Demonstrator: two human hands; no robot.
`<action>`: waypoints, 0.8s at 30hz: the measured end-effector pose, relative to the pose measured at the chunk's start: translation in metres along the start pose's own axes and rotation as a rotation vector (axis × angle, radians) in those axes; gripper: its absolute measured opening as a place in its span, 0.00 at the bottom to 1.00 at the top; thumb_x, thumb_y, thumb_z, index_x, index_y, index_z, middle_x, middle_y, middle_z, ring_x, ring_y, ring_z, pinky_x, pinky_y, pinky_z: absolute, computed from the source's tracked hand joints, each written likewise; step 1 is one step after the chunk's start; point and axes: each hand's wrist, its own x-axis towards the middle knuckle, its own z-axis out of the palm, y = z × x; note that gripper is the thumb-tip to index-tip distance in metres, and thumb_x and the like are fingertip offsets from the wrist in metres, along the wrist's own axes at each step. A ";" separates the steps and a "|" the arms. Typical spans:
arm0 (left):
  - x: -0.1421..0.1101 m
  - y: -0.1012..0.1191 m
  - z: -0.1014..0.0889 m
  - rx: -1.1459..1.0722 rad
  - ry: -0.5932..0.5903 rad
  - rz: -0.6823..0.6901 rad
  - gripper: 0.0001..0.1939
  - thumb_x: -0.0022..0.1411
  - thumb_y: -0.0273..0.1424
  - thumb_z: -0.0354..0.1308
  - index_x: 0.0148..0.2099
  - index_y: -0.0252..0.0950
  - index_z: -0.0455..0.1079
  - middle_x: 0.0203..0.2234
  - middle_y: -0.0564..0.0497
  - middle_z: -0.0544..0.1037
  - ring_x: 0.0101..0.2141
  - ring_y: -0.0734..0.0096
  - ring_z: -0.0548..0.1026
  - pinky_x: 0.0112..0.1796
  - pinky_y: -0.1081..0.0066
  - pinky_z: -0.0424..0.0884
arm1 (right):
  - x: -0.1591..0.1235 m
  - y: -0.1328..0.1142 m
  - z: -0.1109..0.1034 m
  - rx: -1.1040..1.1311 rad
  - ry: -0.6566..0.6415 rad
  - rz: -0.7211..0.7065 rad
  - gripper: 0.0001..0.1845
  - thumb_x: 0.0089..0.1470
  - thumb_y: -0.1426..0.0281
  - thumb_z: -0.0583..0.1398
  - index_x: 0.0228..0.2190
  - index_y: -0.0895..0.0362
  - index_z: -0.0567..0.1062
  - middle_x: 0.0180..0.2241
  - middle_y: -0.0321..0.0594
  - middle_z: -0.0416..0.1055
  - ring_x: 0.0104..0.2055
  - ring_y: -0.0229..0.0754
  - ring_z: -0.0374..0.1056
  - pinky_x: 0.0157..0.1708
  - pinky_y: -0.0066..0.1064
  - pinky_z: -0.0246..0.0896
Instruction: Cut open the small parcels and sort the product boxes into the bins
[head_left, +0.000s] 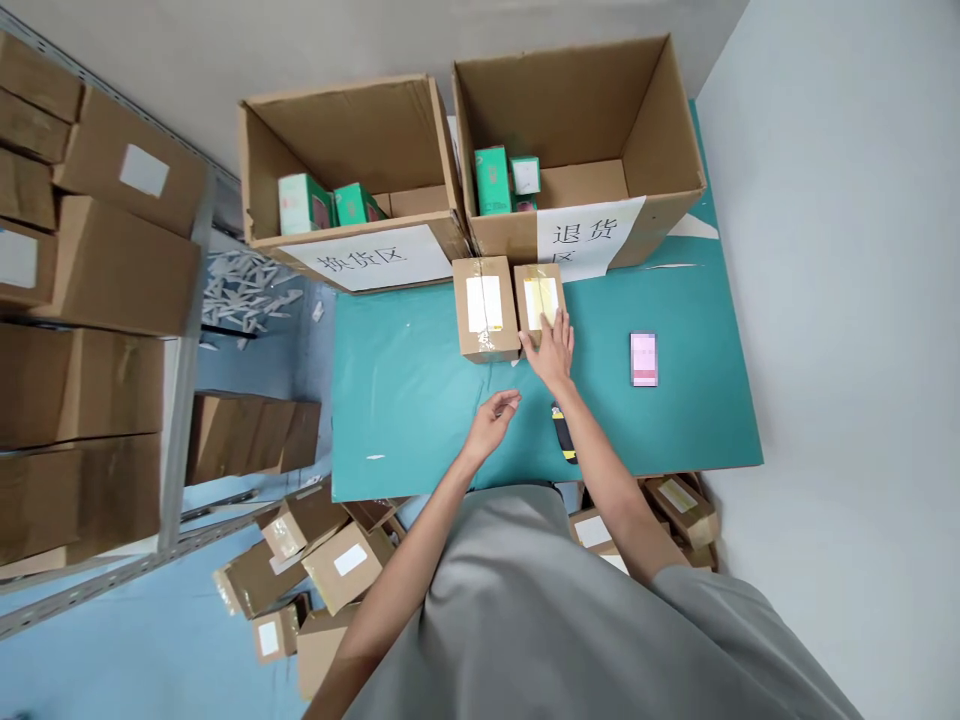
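Note:
My right hand grips the near end of a small taped cardboard box, its thumb at the left edge and its fingers spread over the top and right side. A larger taped cardboard box with a white label stands close on the left. My left hand hovers above the table nearer to me, loosely curved with nothing in it, apart from both boxes. Beside my right forearm lies a black and yellow tool, partly hidden, perhaps a box cutter.
Two big open cartons with paper signs and green boxes line the back of the teal table. A phone lies at right. Shelves of boxes stand left; more boxes lie on the floor. A wall closes the right.

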 end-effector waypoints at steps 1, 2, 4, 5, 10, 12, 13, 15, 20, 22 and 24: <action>-0.002 -0.002 -0.004 -0.006 0.008 0.003 0.22 0.66 0.44 0.68 0.56 0.37 0.81 0.56 0.37 0.87 0.59 0.46 0.84 0.65 0.46 0.76 | -0.001 -0.002 0.000 -0.013 0.011 0.056 0.46 0.74 0.45 0.57 0.79 0.59 0.61 0.84 0.63 0.43 0.86 0.68 0.35 0.79 0.70 0.41; -0.005 -0.004 -0.008 -0.011 0.016 0.004 0.22 0.66 0.44 0.68 0.56 0.37 0.81 0.56 0.37 0.87 0.59 0.47 0.84 0.65 0.46 0.75 | -0.001 -0.001 -0.001 -0.021 0.023 0.114 0.48 0.71 0.45 0.60 0.79 0.60 0.60 0.83 0.66 0.41 0.85 0.71 0.35 0.78 0.73 0.41; -0.009 -0.007 -0.016 -0.019 0.026 0.007 0.21 0.66 0.43 0.68 0.56 0.37 0.81 0.56 0.37 0.87 0.60 0.47 0.84 0.66 0.47 0.75 | 0.003 0.001 -0.005 -0.009 0.033 0.207 0.51 0.66 0.46 0.65 0.78 0.60 0.60 0.82 0.69 0.42 0.83 0.76 0.40 0.75 0.75 0.47; -0.011 -0.007 -0.020 -0.022 0.026 0.008 0.21 0.65 0.43 0.68 0.55 0.37 0.81 0.56 0.37 0.87 0.60 0.47 0.84 0.66 0.47 0.75 | 0.006 0.001 -0.008 0.006 0.030 0.234 0.52 0.64 0.47 0.67 0.76 0.60 0.61 0.81 0.71 0.45 0.82 0.76 0.44 0.74 0.73 0.51; -0.019 -0.004 -0.041 -0.019 -0.034 0.036 0.22 0.66 0.45 0.68 0.56 0.38 0.81 0.57 0.37 0.87 0.60 0.49 0.84 0.65 0.48 0.75 | 0.002 -0.002 -0.032 0.031 0.093 0.281 0.46 0.53 0.58 0.73 0.67 0.62 0.69 0.69 0.68 0.65 0.70 0.68 0.64 0.70 0.57 0.63; -0.026 -0.003 -0.055 -0.030 -0.069 0.057 0.24 0.66 0.47 0.69 0.57 0.38 0.81 0.58 0.37 0.86 0.60 0.49 0.83 0.65 0.48 0.75 | -0.025 -0.004 -0.043 0.024 0.179 0.318 0.44 0.53 0.58 0.73 0.65 0.62 0.71 0.66 0.66 0.68 0.68 0.66 0.67 0.70 0.55 0.63; -0.030 -0.003 -0.063 -0.038 -0.080 0.062 0.25 0.66 0.48 0.69 0.58 0.38 0.81 0.58 0.37 0.86 0.60 0.48 0.83 0.65 0.48 0.75 | -0.045 -0.004 -0.048 0.026 0.224 0.345 0.43 0.54 0.57 0.72 0.65 0.61 0.71 0.65 0.65 0.70 0.68 0.65 0.67 0.70 0.54 0.63; -0.040 -0.008 -0.085 -0.053 -0.087 0.049 0.27 0.64 0.50 0.69 0.57 0.38 0.81 0.58 0.36 0.86 0.59 0.48 0.84 0.65 0.48 0.75 | -0.097 -0.004 -0.057 0.031 0.280 0.421 0.43 0.54 0.53 0.72 0.64 0.60 0.72 0.64 0.63 0.71 0.66 0.65 0.69 0.68 0.53 0.66; -0.063 -0.037 -0.153 -0.031 -0.047 -0.071 0.29 0.61 0.50 0.69 0.57 0.36 0.80 0.57 0.34 0.86 0.56 0.45 0.85 0.61 0.46 0.78 | -0.236 -0.012 -0.052 -0.025 0.350 0.443 0.42 0.53 0.51 0.70 0.63 0.58 0.74 0.64 0.61 0.71 0.66 0.68 0.70 0.67 0.57 0.67; -0.070 -0.052 -0.178 -0.006 -0.024 -0.114 0.28 0.62 0.48 0.68 0.57 0.36 0.80 0.58 0.34 0.86 0.57 0.45 0.84 0.61 0.47 0.78 | -0.277 -0.024 -0.037 -0.018 0.322 0.381 0.40 0.53 0.53 0.69 0.63 0.57 0.74 0.63 0.61 0.72 0.66 0.68 0.70 0.67 0.59 0.68; -0.074 -0.066 -0.197 0.024 -0.005 -0.152 0.27 0.65 0.44 0.66 0.61 0.35 0.78 0.60 0.33 0.84 0.59 0.46 0.84 0.62 0.49 0.79 | -0.305 -0.041 -0.016 0.012 0.261 0.300 0.39 0.53 0.54 0.70 0.63 0.56 0.74 0.63 0.60 0.72 0.67 0.69 0.70 0.68 0.61 0.68</action>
